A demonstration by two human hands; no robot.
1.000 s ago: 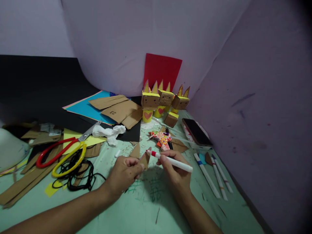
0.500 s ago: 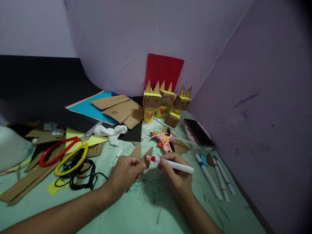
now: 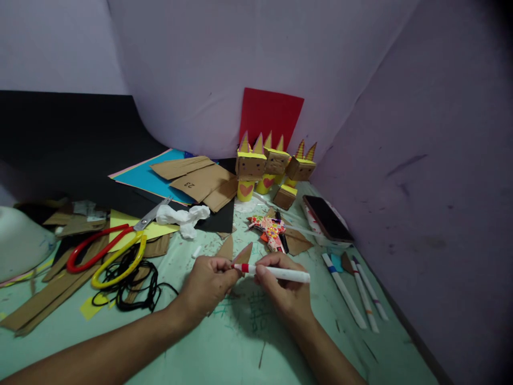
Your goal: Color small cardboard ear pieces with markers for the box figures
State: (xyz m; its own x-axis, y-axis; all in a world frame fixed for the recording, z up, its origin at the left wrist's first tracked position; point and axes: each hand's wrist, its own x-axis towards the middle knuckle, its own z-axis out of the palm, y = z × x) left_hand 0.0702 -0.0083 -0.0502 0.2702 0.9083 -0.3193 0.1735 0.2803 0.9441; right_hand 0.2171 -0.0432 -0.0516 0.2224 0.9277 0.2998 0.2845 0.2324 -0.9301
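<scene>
Between the thumb and fingers of my left hand [image 3: 208,283] is a small pointed cardboard piece [image 3: 244,254], its tip sticking up. My right hand [image 3: 286,289] grips a white marker with a red band [image 3: 280,272]. The marker's red tip meets the edge of the cardboard piece beside my left thumb; the exact contact spot is partly hidden by the fingers. Another pointed cardboard piece [image 3: 226,248] shows just behind my left hand. A patterned glue gun [image 3: 272,231] lies beyond both hands.
Scissors with red and yellow handles [image 3: 120,240] and tangled black cord [image 3: 136,289] lie left. Several markers [image 3: 344,291] and a phone [image 3: 328,218] are at right. Cardboard figures [image 3: 251,164] stand at the back near a red sheet [image 3: 272,115]. Crumpled tissue [image 3: 184,218] lies mid-left.
My right hand has moved slightly left, bringing the marker tip from higher on the cardboard piece down toward my left thumb. My left hand stays nearly still.
</scene>
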